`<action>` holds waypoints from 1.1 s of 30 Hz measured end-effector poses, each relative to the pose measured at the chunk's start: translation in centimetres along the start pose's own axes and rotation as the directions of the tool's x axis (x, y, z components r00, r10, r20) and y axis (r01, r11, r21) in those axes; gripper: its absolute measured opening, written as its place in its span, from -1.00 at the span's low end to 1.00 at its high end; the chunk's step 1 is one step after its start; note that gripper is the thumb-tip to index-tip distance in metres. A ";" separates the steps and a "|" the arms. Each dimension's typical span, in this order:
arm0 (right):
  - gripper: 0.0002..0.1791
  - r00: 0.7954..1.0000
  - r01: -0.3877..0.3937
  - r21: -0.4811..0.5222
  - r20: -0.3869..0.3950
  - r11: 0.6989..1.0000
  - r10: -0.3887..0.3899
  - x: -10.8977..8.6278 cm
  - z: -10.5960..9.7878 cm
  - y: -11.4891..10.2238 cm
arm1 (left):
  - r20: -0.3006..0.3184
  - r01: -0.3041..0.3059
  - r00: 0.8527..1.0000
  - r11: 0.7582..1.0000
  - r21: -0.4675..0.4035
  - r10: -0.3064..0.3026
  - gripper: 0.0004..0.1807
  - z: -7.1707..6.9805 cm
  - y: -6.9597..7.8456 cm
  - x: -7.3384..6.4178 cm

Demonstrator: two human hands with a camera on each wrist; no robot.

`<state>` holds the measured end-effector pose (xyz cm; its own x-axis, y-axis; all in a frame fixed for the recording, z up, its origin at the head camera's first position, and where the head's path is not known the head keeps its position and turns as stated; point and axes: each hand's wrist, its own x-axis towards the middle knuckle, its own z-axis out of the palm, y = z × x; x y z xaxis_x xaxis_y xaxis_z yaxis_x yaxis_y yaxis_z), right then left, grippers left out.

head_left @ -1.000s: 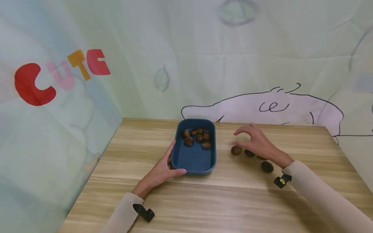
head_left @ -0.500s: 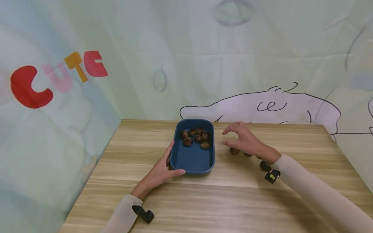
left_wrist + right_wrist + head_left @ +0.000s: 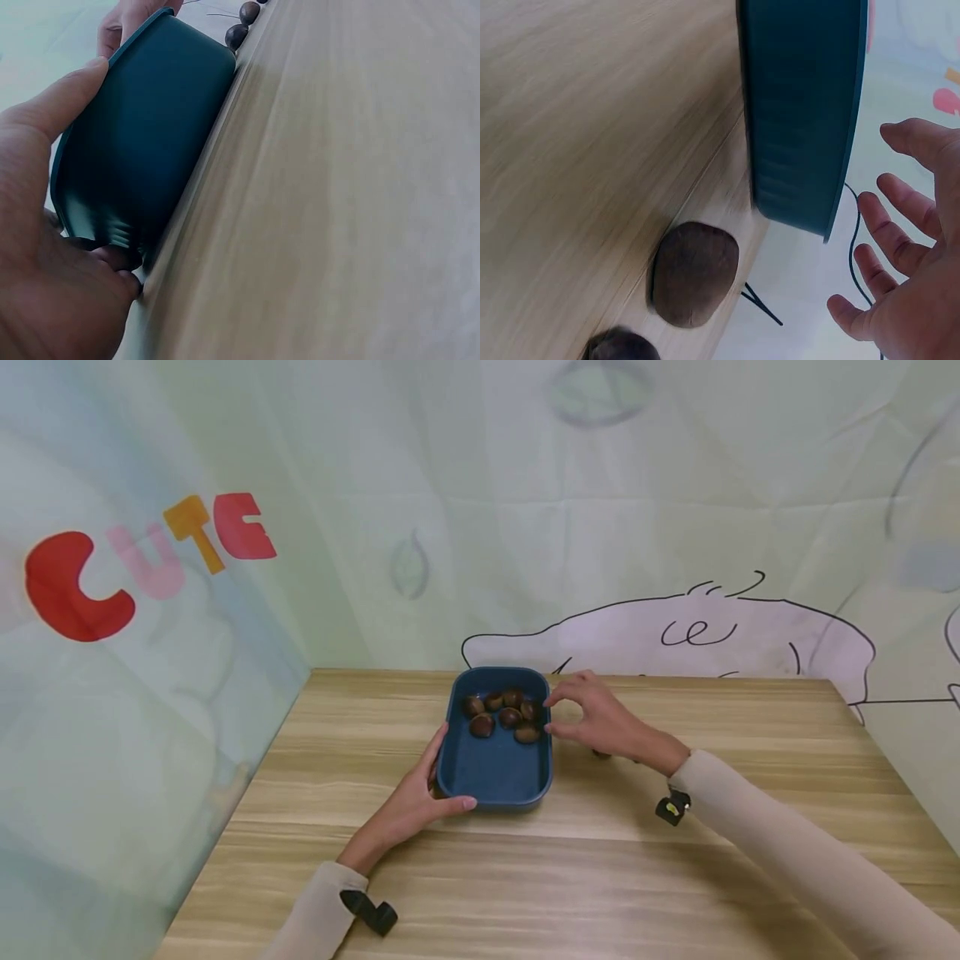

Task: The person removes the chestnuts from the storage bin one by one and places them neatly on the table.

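Observation:
A deep blue rectangular tray [image 3: 491, 777] stands on the table, with several brown chestnuts [image 3: 482, 725] gathered in its far half. My left hand [image 3: 405, 810] grips its near left corner, thumb over the rim; in the left wrist view the fingers curl against the tray's outer side. Over the tray's right rim hovers my right hand [image 3: 603, 722], thumb and fingers apart. The right wrist view shows its spread fingers [image 3: 907, 202] holding nothing. Below that hand, a chestnut [image 3: 694, 274] lies on the table beside the tray, another close by; in the head view they are mostly hidden.
The wooden table [image 3: 480, 893] reaches back to a printed cloth backdrop [image 3: 360, 527]. A dark wrist camera [image 3: 370, 912] sits on the left sleeve, another camera [image 3: 672, 807] on the right.
My right hand has moved left from above the loose chestnuts to the tray's right rim, and now covers most of them. The left hand and tray have stayed in place.

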<state>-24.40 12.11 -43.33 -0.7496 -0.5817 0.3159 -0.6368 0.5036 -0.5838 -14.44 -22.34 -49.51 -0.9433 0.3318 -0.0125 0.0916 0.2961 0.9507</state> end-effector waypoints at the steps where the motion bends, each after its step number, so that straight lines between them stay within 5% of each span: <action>1: -0.65 1.000 0.005 -0.002 0.004 1.000 -0.005 0.1 0.2 0.0 | -0.001 0.002 1.000 1.000 -0.001 -0.002 0.36 0.0 0.0 0.0; 19: -0.56 0.994 -0.006 0.108 0.110 0.994 -0.006 2.7 3.1 -1.0 | 0.006 0.021 1.000 1.000 0.004 -0.021 0.35 0.0 -0.1 -0.1; 26: -0.59 0.985 0.061 0.006 0.163 0.998 -0.061 4.2 4.0 -1.2 | 0.012 0.017 1.000 1.000 0.002 -0.017 0.34 -0.1 -0.3 0.0; 33: -0.55 0.975 0.043 -0.060 0.222 0.997 -0.029 5.4 4.8 -1.6 | 0.012 0.018 1.000 1.000 0.007 -0.018 0.34 -0.1 -0.5 0.2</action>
<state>-26.57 5.07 -44.32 -0.6723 -0.7230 0.1589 -0.6782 0.5155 -0.5237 -14.68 -22.57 -49.94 -0.9408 0.3373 -0.0337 0.0765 0.3082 0.9482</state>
